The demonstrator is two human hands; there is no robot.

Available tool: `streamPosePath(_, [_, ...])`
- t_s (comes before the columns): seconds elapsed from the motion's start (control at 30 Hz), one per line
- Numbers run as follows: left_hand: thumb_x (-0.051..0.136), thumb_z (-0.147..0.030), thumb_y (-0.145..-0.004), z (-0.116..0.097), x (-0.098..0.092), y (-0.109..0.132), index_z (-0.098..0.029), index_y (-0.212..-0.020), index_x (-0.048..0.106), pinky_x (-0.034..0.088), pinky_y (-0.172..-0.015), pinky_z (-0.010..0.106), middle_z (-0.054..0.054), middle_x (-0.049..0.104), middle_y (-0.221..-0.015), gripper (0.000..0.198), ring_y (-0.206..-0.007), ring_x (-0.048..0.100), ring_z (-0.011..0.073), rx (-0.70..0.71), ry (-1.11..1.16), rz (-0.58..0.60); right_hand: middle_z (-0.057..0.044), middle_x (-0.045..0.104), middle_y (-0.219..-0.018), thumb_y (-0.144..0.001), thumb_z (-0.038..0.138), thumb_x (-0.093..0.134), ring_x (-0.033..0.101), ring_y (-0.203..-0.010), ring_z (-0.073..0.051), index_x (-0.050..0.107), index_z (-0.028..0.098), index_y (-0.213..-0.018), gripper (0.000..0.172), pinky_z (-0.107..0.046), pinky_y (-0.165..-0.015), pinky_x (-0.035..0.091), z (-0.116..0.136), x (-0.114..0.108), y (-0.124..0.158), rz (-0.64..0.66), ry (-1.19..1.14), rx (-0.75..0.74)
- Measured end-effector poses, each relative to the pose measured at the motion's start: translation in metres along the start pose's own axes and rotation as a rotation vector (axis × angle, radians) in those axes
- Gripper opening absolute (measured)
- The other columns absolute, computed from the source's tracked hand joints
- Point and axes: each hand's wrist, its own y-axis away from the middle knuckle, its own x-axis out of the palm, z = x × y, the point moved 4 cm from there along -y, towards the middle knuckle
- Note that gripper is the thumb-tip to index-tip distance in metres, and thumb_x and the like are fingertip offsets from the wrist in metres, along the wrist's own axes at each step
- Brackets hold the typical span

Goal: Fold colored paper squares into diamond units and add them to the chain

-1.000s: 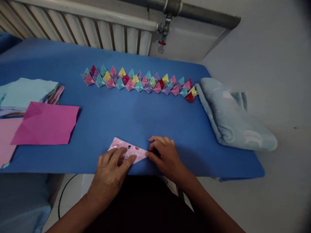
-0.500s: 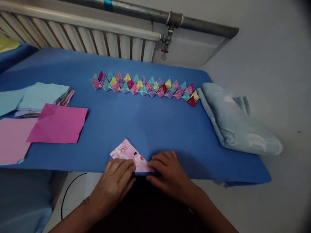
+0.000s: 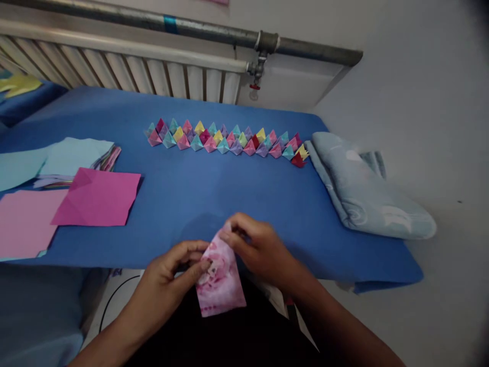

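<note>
A folded piece of pink patterned paper is held up at the front edge of the blue table, its flat printed side towards me. My left hand pinches its left side, thumb on the print and fingers behind. At the paper's top corner, my right hand grips with thumb and curled fingers. Farther back stand rows of small folded paper pieces in pink, blue, yellow, purple and red. To the left lies a magenta paper sheet, overlapping a light pink sheet.
A stack of light blue and other coloured paper lies at the left. On the right, a folded grey-green blanket rests on the blue table. Behind the table are a white radiator and a metal pipe.
The pink paper has been lifted off the table edge and turned, so a different printed side shows. My right hand has moved up to its top corner. The view has shifted slightly.
</note>
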Motion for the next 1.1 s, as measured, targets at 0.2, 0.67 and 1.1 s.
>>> streamPosePath(0.2, [0.047, -0.02, -0.09, 0.008, -0.005, -0.014, -0.021, -0.106, 0.06, 0.051, -0.079, 0.036, 0.005, 0.068, -0.098, 0.021, -0.091, 0.064, 0.0192, 0.31, -0.548, -0.181, 0.003, 0.057, -0.065, -0.09, 0.021, 0.047, 0.049, -0.057, -0.01, 0.053, 0.02, -0.072, 0.019, -0.023, -0.054, 0.033, -0.031, 0.035, -0.06, 0.204, 0.248, -0.116])
streamPosePath(0.67, [0.053, -0.021, -0.089, 0.018, 0.015, -0.009, -0.018, -0.119, 0.057, 0.035, -0.1, 0.042, 0.008, 0.066, -0.117, 0.03, -0.106, 0.059, 0.0202, 0.562, -0.667, 0.045, -0.003, 0.061, -0.12, -0.085, 0.031, 0.061, 0.047, -0.112, -0.022, 0.058, 0.024, -0.109, 0.026, -0.037, -0.091, 0.034, -0.02, 0.02, 0.038, 0.219, 0.362, -0.342])
streamPosePath(1.1, [0.052, -0.011, -0.09, 0.01, 0.024, 0.0, -0.016, -0.105, 0.061, 0.038, -0.094, 0.04, 0.008, 0.069, -0.111, 0.019, -0.1, 0.063, 0.0192, 0.621, -0.721, -0.06, -0.004, 0.068, -0.098, -0.092, 0.022, 0.051, 0.055, -0.093, -0.018, 0.064, 0.021, -0.097, 0.014, -0.035, -0.082, 0.037, -0.043, 0.018, 0.054, -0.16, 0.412, -0.216])
